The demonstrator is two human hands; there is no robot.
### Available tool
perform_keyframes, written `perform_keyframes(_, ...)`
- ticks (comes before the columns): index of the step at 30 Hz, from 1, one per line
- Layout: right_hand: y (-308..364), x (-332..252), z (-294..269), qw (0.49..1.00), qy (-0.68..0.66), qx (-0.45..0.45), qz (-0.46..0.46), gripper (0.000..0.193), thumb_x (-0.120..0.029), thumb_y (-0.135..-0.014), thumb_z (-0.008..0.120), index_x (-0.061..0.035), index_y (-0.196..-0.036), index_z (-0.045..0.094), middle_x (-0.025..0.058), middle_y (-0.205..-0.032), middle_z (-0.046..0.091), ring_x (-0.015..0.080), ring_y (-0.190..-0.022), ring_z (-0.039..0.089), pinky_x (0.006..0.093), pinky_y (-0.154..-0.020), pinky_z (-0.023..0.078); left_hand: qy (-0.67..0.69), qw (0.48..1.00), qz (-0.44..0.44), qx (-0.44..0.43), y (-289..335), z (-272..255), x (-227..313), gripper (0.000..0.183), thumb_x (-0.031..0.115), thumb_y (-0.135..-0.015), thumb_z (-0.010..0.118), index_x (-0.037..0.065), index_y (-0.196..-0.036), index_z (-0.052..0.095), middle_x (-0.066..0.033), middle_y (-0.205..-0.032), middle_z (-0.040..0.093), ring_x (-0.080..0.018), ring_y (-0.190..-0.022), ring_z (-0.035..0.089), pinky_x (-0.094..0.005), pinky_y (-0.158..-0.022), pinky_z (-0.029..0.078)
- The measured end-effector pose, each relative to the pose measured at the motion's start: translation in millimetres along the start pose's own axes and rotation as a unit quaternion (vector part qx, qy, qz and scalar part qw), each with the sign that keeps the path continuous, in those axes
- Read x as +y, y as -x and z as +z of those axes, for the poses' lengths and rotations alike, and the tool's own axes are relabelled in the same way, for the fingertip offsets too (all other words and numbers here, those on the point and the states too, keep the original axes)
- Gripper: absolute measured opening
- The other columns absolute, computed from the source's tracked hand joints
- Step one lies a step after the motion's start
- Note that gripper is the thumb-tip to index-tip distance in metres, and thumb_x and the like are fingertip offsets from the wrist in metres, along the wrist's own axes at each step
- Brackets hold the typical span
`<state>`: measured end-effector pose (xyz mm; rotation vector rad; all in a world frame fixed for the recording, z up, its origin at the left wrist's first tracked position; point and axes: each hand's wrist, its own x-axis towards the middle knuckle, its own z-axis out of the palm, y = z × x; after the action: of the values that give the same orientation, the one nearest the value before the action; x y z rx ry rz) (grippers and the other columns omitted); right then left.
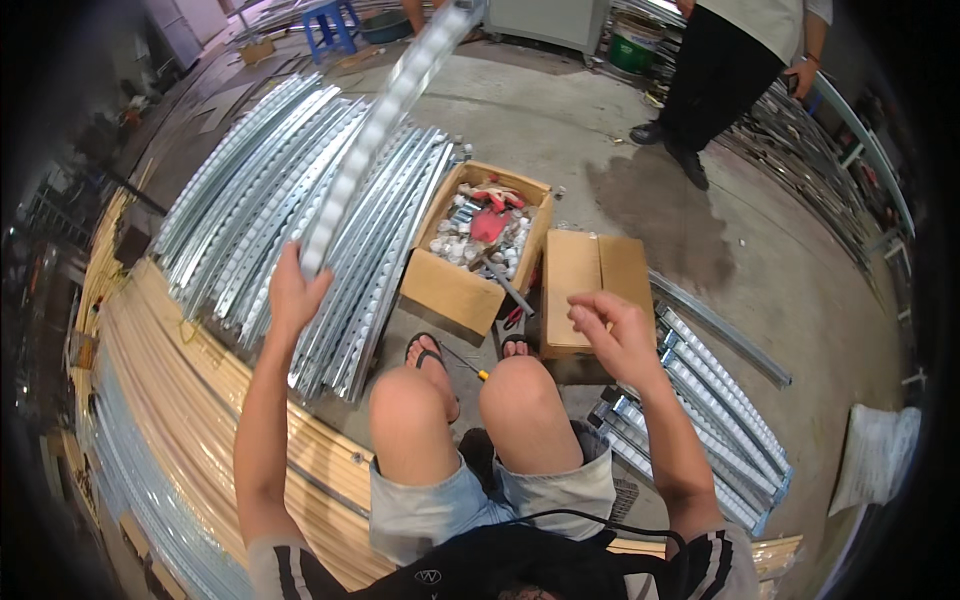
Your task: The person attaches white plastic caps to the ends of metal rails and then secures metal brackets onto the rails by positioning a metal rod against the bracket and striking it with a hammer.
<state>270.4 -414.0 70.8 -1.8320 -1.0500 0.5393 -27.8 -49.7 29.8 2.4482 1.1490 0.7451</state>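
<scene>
Long and raised, a metal roller rail (372, 140) with a row of white rollers slants up and away from my left hand (296, 292). My left fingers are wrapped round its near end. Over the closed cardboard box (572, 262) hovers my right hand (617, 336), its fingers loosely bent, thumb and forefinger apart, with nothing visible in it. Left of that box, an open cardboard box (452, 292) holds many white rollers (466, 246), metal pieces and a red cloth-like item (488, 225). A grey metal bar (508, 287) leans over its edge.
Many metal rails (290, 190) lie side by side at left, beyond long wrapped tan strips (180, 370). More roller rails (715, 400) lie at right. A yellow-handled screwdriver (482, 374) is near my feet. Another person (735, 70) stands at the far right.
</scene>
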Motion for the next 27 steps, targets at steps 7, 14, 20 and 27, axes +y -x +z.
perform_keyframes(7,-98,-103,-52,0.985,0.007,0.034,-0.166,0.031,-0.026,-0.1,0.061,0.0038,-0.104,0.07,0.0051,-0.08,0.065,0.0099,-0.074,0.059,0.0278,-0.069,0.05,0.095,0.979,0.028,0.178,-144,-68,133,0.059,0.039,-0.081,0.079,-0.004,-0.116,0.06,-0.0139,-0.094,0.069,-0.0207,-0.084,0.064,-0.0363,-0.076,0.051)
perform_keyframes(14,-175,-257,-65,0.907,0.216,0.172,-0.317,0.054,-0.045,-0.092,0.06,0.0079,-0.094,0.071,0.0324,-0.09,0.068,0.0426,-0.09,0.071,0.0479,-0.078,0.054,0.304,0.926,0.121,0.191,-179,-77,260,0.041,0.04,-0.091,0.074,0.0,-0.085,0.071,-0.0009,-0.074,0.062,-0.0123,-0.069,0.052,-0.0341,-0.063,0.046)
perform_keyframes(20,-232,-308,-12,0.879,0.444,0.173,0.029,0.042,-0.036,-0.086,0.068,0.0025,-0.101,0.075,0.0236,-0.107,0.073,0.0352,-0.106,0.071,0.0414,-0.091,0.057,0.309,0.907,0.216,0.185,-181,18,280,0.034,0.028,-0.092,0.074,-0.005,-0.101,0.071,-0.0068,-0.093,0.072,-0.0143,-0.082,0.063,-0.0325,-0.073,0.05)
perform_keyframes(27,-123,-178,-91,0.904,0.374,0.123,-0.169,0.032,-0.016,-0.081,0.069,0.0043,-0.106,0.072,0.0275,-0.108,0.071,0.0395,-0.102,0.072,0.0444,-0.086,0.059,0.413,0.852,0.304,-0.104,-17,84,357,0.042,0.028,-0.086,0.077,-0.001,-0.113,0.063,-0.0114,-0.1,0.067,-0.0196,-0.084,0.061,-0.0336,-0.072,0.047)
